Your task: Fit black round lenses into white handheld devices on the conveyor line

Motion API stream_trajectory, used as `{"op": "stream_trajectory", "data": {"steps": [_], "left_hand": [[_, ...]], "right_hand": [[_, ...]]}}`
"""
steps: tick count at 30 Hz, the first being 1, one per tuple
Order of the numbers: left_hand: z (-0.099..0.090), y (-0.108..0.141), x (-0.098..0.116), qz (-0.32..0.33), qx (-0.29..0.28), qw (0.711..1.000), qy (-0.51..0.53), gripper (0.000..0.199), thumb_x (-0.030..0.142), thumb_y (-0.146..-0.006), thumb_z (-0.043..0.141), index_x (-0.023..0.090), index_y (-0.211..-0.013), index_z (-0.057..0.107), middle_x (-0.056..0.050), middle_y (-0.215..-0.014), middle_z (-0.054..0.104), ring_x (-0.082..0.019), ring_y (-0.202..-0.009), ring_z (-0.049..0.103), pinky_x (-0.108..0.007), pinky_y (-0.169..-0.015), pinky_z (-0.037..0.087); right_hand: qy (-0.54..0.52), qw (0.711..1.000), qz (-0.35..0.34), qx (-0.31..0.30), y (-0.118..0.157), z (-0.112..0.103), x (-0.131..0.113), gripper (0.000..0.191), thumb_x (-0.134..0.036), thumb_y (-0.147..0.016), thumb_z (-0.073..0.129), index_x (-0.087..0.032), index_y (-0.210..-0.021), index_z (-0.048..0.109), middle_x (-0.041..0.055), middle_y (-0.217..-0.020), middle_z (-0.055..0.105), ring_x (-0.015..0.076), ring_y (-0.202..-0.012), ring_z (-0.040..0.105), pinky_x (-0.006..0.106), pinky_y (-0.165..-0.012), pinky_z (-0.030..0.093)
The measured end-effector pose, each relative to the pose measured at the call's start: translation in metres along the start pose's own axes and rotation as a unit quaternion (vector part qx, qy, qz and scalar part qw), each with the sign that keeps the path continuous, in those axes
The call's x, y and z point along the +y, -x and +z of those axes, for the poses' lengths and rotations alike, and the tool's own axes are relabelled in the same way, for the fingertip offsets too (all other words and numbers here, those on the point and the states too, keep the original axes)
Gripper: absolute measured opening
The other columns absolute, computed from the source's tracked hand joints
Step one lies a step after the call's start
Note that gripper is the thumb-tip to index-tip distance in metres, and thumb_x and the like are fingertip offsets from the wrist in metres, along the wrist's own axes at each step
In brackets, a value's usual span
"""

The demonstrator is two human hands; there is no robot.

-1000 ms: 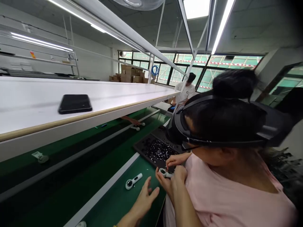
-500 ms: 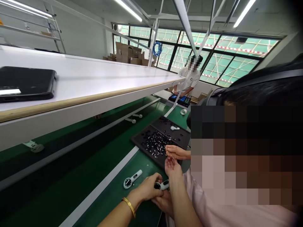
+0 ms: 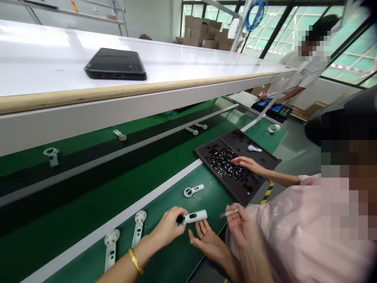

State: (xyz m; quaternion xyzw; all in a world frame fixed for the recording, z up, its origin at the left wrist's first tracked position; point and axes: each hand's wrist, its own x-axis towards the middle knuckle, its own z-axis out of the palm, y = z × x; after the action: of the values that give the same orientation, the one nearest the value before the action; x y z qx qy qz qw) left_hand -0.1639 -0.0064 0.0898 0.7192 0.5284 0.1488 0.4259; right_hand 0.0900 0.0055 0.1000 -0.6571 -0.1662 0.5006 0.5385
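My left hand [image 3: 166, 228], with a gold bangle on its wrist, grips a white plastic handle-shaped part [image 3: 191, 217] that has a round black-centred head. My right hand [image 3: 207, 245] lies open just below that part, palm up, touching nothing. A similar white part [image 3: 193, 190] rests on the green conveyor belt [image 3: 165, 196] beyond my hands. Two more [image 3: 111, 245] stand near my left wrist. To the right, a co-worker's hand [image 3: 247, 165] touches a black tray [image 3: 212, 151] of small glossy black pieces, while their other hand [image 3: 235, 222] pinches a thin stick.
The co-worker in a pink top [image 3: 297, 232] stands close on my right. A white shelf [image 3: 88, 90] above the belt carries a black tablet-like device [image 3: 114, 65]. Farther off are a standing person [image 3: 303, 65], a tape roll [image 3: 273, 128], and cardboard boxes [image 3: 203, 33].
The view has swung and tilted. My left hand has carried the white part left, away from my right hand. The co-worker's hand has moved farther over the tray.
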Motion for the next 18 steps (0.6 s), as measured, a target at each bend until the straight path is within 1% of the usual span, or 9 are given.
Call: {"op": "stream_trajectory", "data": {"steps": [2, 3, 5, 7, 8, 11, 14, 16, 18], "left_hand": [[-0.013, 0.017, -0.024, -0.01, -0.006, 1.0, -0.015, 0.037, 0.009, -0.069, 0.05, 0.023, -0.101, 0.059, -0.003, -0.101, 0.06, -0.019, -0.094, 0.057, -0.027, -0.085, 0.042], [-0.017, 0.023, -0.035, -0.016, -0.017, 0.999, -0.021, 0.039, 0.008, -0.067, 0.052, 0.023, -0.102, 0.059, -0.003, -0.1, 0.06, -0.019, -0.094, 0.057, -0.028, -0.085, 0.042], [-0.02, 0.027, -0.053, -0.027, -0.043, 0.998, -0.028, 0.043, 0.009, -0.064, 0.056, 0.024, -0.105, 0.058, -0.001, -0.095, 0.06, -0.02, -0.091, 0.057, -0.029, -0.083, 0.044], [-0.02, 0.023, -0.065, -0.033, -0.062, 0.997, -0.025, 0.042, 0.013, -0.065, 0.06, 0.024, -0.105, 0.057, -0.001, -0.092, 0.061, -0.021, -0.09, 0.057, -0.03, -0.082, 0.045], [-0.019, 0.019, -0.07, -0.033, -0.067, 0.997, -0.021, 0.04, 0.015, -0.066, 0.062, 0.024, -0.104, 0.058, -0.001, -0.094, 0.061, -0.021, -0.092, 0.058, -0.03, -0.084, 0.045], [-0.014, 0.007, -0.076, -0.035, -0.059, 0.998, -0.006, 0.041, 0.014, -0.068, 0.064, 0.024, -0.107, 0.059, -0.004, -0.117, 0.056, -0.021, -0.108, 0.054, -0.031, -0.095, 0.041], [-0.004, 0.008, -0.074, -0.062, -0.011, 0.998, -0.002, 0.051, 0.008, -0.072, 0.058, 0.026, -0.119, 0.054, -0.007, -0.141, 0.038, -0.024, -0.13, 0.036, -0.036, -0.106, 0.03], [0.009, 0.015, -0.069, -0.101, 0.038, 0.994, -0.002, 0.063, 0.01, -0.074, 0.058, 0.026, -0.132, 0.041, -0.01, -0.148, 0.026, -0.026, -0.136, 0.024, -0.04, -0.109, 0.026], [0.026, 0.022, -0.064, -0.153, 0.091, 0.984, -0.004, 0.076, 0.02, -0.075, 0.061, 0.022, -0.141, 0.024, -0.016, -0.148, 0.021, -0.03, -0.136, 0.023, -0.044, -0.108, 0.027]], "right_hand": [[0.061, 0.994, 0.028, -0.091, 0.027, 0.004, 0.018, 0.029, -0.043, -0.088, 0.054, -0.017, -0.1, 0.057, -0.0014, -0.071, 0.058, 0.0096, -0.052, 0.051, 0.023, -0.044, 0.045], [0.092, 0.985, 0.043, -0.138, 0.038, 0.008, 0.029, 0.03, -0.045, -0.087, 0.054, -0.016, -0.098, 0.056, -0.0046, -0.064, 0.054, 0.0068, -0.043, 0.044, 0.02, -0.039, 0.039], [0.156, 0.962, 0.061, -0.216, 0.053, 0.018, 0.05, 0.033, -0.05, -0.082, 0.056, -0.018, -0.089, 0.054, -0.0086, -0.052, 0.048, 0.0042, -0.033, 0.031, 0.017, -0.033, 0.025], [0.224, 0.933, 0.06, -0.274, 0.059, 0.031, 0.072, 0.036, -0.055, -0.075, 0.058, -0.02, -0.076, 0.051, -0.0078, -0.047, 0.05, 0.005, -0.03, 0.03, 0.018, -0.032, 0.02], [0.259, 0.919, 0.052, -0.293, 0.059, 0.037, 0.081, 0.036, -0.056, -0.074, 0.057, -0.02, -0.071, 0.051, -0.0062, -0.046, 0.052, 0.0065, -0.03, 0.033, 0.019, -0.032, 0.022], [0.357, 0.881, -0.002, -0.31, 0.05, 0.051, 0.102, 0.033, -0.051, -0.075, 0.053, -0.02, -0.065, 0.058, -0.0031, -0.047, 0.054, 0.0121, -0.038, 0.046, 0.023, -0.041, 0.032], [0.427, 0.852, -0.063, -0.296, 0.038, 0.056, 0.11, 0.032, -0.046, -0.079, 0.049, -0.021, -0.07, 0.068, -0.001, -0.053, 0.057, 0.0163, -0.054, 0.053, 0.026, -0.055, 0.038], [0.458, 0.836, -0.078, -0.291, 0.034, 0.058, 0.113, 0.039, -0.048, -0.083, 0.042, -0.022, -0.078, 0.071, 0.0006, -0.058, 0.059, 0.0187, -0.06, 0.055, 0.028, -0.061, 0.039], [0.481, 0.823, -0.08, -0.291, 0.033, 0.059, 0.116, 0.051, -0.049, -0.088, 0.03, -0.021, -0.083, 0.072, 0.0015, -0.058, 0.06, 0.0197, -0.061, 0.057, 0.029, -0.062, 0.041]]}}
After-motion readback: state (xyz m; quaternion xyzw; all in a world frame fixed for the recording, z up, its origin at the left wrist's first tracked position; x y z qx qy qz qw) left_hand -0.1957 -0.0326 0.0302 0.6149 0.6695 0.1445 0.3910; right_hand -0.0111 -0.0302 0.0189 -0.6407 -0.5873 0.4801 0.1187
